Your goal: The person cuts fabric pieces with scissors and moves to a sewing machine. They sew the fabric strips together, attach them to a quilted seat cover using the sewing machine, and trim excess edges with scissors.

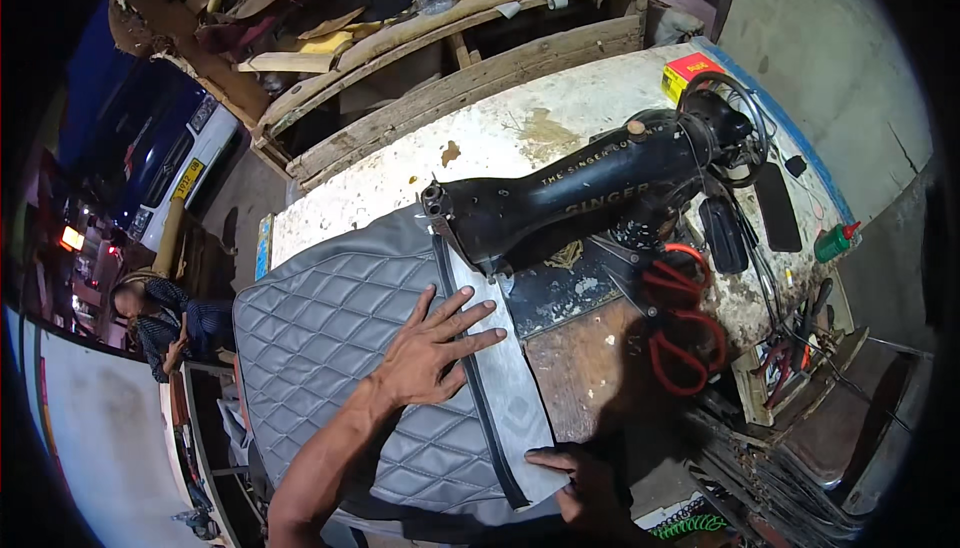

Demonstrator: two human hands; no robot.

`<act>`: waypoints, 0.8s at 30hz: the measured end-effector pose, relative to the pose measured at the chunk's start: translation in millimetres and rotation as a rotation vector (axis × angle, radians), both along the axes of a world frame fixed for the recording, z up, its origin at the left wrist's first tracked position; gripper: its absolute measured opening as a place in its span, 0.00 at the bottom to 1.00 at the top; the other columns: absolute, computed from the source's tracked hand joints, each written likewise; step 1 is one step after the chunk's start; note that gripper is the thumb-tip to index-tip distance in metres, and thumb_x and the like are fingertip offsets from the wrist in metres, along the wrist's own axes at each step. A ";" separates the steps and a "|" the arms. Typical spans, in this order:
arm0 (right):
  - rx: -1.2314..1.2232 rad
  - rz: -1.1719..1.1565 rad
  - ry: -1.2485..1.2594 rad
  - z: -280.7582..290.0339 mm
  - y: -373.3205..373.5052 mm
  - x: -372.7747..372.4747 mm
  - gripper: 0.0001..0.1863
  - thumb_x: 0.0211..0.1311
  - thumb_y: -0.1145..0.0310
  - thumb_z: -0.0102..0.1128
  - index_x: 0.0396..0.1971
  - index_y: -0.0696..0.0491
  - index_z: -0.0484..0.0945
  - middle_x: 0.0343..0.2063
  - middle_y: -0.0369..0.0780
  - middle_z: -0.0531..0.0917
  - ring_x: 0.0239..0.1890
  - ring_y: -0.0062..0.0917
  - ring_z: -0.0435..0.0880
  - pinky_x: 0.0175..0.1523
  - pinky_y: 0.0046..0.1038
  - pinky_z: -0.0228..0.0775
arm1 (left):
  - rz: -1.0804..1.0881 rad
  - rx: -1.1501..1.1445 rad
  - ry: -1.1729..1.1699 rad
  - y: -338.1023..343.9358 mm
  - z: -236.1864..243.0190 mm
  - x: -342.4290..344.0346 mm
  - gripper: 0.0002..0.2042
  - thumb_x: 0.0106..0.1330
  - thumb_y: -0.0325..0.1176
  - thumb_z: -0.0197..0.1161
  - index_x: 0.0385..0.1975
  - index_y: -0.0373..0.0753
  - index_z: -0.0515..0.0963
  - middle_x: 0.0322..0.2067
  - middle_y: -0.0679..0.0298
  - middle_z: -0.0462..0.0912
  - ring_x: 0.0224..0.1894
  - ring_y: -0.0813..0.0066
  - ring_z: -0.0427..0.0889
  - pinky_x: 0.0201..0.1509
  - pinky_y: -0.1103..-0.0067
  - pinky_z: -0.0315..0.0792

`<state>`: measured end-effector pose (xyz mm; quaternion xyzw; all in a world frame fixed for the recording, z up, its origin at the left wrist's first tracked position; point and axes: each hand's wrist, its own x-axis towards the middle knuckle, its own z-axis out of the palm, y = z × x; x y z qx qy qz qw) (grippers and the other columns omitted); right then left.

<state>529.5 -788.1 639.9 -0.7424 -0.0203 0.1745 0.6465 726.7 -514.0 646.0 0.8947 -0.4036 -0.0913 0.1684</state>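
Note:
Dark grey diamond-quilted leatherette point(350, 338) spreads across the left of the worktable, with a black edging and a pale grey strip point(510, 373) along its right side. The far end of that strip lies under the needle end of a black sewing machine point(590, 188). My left hand point(435, 343) rests flat, fingers spread, over the seam between the quilting and the strip. At the strip's near end, my right hand point(575, 478) grips its edge, index finger on top; the other fingers are partly hidden in shadow.
Red-handled scissors point(688, 323) lie right of the machine. Beyond them are a black phone-like slab point(777, 208), a green bottle point(836, 241) and an open tool drawer point(790, 368). A wooden rack point(470, 68) stands behind the white tabletop point(350, 198). Another person point(165, 318) sits at far left.

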 end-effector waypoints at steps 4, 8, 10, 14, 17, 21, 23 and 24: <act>-0.026 0.021 0.041 -1.4 -2.9 2.6 0.30 0.51 0.76 0.53 0.57 0.50 0.83 0.45 0.45 0.87 0.41 0.31 0.86 0.46 0.30 0.77 | 0.001 -0.002 -0.015 2.9 -0.5 11.3 0.31 0.59 0.39 0.50 0.67 0.61 0.76 0.75 0.61 0.65 0.80 0.49 0.54 0.79 0.39 0.38; -0.130 0.075 0.040 12.5 -4.1 13.8 0.30 0.51 0.76 0.54 0.58 0.50 0.83 0.44 0.45 0.87 0.39 0.31 0.87 0.44 0.32 0.78 | 0.014 -0.030 -0.032 2.3 0.5 19.9 0.35 0.53 0.33 0.54 0.67 0.61 0.77 0.71 0.53 0.69 0.78 0.46 0.57 0.78 0.38 0.40; -0.186 0.054 -0.047 19.3 0.2 21.2 0.29 0.50 0.78 0.54 0.56 0.51 0.84 0.45 0.46 0.87 0.41 0.33 0.87 0.46 0.33 0.79 | 0.018 -0.038 -0.038 3.6 0.2 23.6 0.37 0.50 0.31 0.55 0.67 0.60 0.77 0.69 0.51 0.70 0.77 0.45 0.59 0.78 0.37 0.40; -0.241 0.039 -0.038 13.6 1.8 23.9 0.31 0.51 0.76 0.61 0.60 0.46 0.82 0.43 0.45 0.86 0.37 0.36 0.86 0.44 0.35 0.79 | 0.016 -0.008 -0.034 4.4 3.0 32.7 0.39 0.49 0.28 0.59 0.68 0.61 0.75 0.69 0.51 0.68 0.78 0.46 0.58 0.79 0.38 0.42; -0.242 -0.043 -0.323 0.7 7.6 28.0 0.31 0.53 0.75 0.64 0.62 0.45 0.80 0.43 0.47 0.86 0.40 0.40 0.86 0.47 0.37 0.80 | 0.015 -0.019 -0.051 8.2 0.8 37.9 0.38 0.50 0.28 0.59 0.68 0.61 0.75 0.68 0.51 0.68 0.78 0.46 0.58 0.79 0.39 0.41; -0.395 0.025 -0.317 9.0 9.8 38.1 0.30 0.56 0.75 0.63 0.62 0.46 0.79 0.43 0.48 0.85 0.42 0.43 0.86 0.49 0.39 0.80 | 0.012 -0.007 -0.048 15.3 -1.6 46.1 0.38 0.51 0.30 0.61 0.69 0.62 0.74 0.70 0.52 0.66 0.79 0.47 0.55 0.80 0.39 0.41; -0.375 0.037 -0.247 12.7 12.7 45.2 0.29 0.57 0.76 0.62 0.61 0.46 0.80 0.44 0.48 0.85 0.44 0.43 0.86 0.50 0.41 0.80 | 0.017 -0.001 -0.055 17.5 -3.2 49.2 0.38 0.51 0.30 0.62 0.68 0.63 0.74 0.71 0.52 0.65 0.79 0.47 0.54 0.80 0.39 0.41; -0.375 0.037 -0.249 12.8 12.7 46.6 0.29 0.57 0.76 0.62 0.61 0.46 0.80 0.44 0.48 0.85 0.44 0.43 0.86 0.50 0.41 0.80 | 0.018 -0.001 -0.057 18.1 -3.6 51.1 0.38 0.51 0.30 0.62 0.68 0.63 0.74 0.71 0.52 0.65 0.79 0.47 0.54 0.80 0.39 0.41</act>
